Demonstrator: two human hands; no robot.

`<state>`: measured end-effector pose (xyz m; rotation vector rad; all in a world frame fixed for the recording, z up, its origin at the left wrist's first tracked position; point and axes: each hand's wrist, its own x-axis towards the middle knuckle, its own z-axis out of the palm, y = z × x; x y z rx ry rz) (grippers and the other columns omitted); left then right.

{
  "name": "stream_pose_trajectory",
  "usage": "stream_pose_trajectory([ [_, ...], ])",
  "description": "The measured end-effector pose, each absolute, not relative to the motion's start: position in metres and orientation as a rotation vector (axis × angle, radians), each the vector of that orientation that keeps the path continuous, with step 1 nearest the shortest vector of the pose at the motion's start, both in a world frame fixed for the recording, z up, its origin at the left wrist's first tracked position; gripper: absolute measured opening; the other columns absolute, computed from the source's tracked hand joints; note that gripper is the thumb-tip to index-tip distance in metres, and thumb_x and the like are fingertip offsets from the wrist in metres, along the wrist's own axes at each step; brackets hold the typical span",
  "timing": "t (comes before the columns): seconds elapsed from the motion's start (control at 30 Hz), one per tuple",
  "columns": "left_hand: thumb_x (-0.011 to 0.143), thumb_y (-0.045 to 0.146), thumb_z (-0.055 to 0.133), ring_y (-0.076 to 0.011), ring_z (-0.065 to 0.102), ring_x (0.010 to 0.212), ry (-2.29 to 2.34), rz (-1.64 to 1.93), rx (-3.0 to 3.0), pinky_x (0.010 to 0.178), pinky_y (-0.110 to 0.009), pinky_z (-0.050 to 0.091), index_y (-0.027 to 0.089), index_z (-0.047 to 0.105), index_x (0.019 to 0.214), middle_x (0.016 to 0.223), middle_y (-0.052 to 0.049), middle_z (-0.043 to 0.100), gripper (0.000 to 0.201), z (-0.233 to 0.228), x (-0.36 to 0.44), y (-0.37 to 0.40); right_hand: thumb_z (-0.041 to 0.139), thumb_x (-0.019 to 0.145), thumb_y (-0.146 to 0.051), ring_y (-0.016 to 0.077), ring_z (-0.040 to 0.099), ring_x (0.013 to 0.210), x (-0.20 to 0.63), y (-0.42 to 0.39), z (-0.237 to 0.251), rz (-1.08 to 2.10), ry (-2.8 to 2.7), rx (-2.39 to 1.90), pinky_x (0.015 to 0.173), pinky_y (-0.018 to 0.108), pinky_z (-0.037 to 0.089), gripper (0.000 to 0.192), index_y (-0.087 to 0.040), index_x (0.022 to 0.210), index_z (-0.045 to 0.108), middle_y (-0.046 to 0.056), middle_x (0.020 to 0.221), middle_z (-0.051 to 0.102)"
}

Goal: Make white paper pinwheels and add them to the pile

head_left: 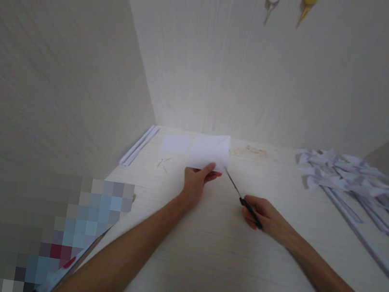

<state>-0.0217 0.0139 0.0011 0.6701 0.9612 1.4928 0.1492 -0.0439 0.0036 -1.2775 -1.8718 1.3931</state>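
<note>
My left hand [198, 181] pinches the lower edge of a white sheet of paper [209, 148], thumb on top and fingers beneath. My right hand [259, 214] grips a pair of scissors with black handles [250, 213]. The thin metal blades point up and left, their tips at the lower right corner of the sheet. Whether the blades are parted or touch the paper, I cannot tell. A smaller white paper piece [175, 144] lies flat just left of the held sheet.
Rolled paper sticks [139, 146] lie along the left wall. Several paper pieces with long stems and folded ends [343, 175] are heaped at the right. Small thin scraps [164, 162] lie left of my hand. Two hooks [272, 1] hang on the back wall. A pixelated item covers the lower left.
</note>
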Motion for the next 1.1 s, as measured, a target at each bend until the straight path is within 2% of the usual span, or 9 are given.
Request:
stream_pose_trajectory([
  [1.1, 0.05, 0.023, 0.071, -0.0118, 0.059, 0.046, 0.949, 1.432, 0.687, 0.045, -0.018, 0.047, 0.007, 0.058, 0.056, 0.051, -0.002, 0.059, 0.021, 0.0014, -0.0197, 0.0102, 0.042, 0.076, -0.049, 0.0067, 0.029, 0.044, 0.1484, -0.0451, 0.0062, 1.367, -1.886, -1.267, 0.041, 0.022, 0.021, 0.037, -0.02, 0.056, 0.031, -0.006, 0.049, 0.032],
])
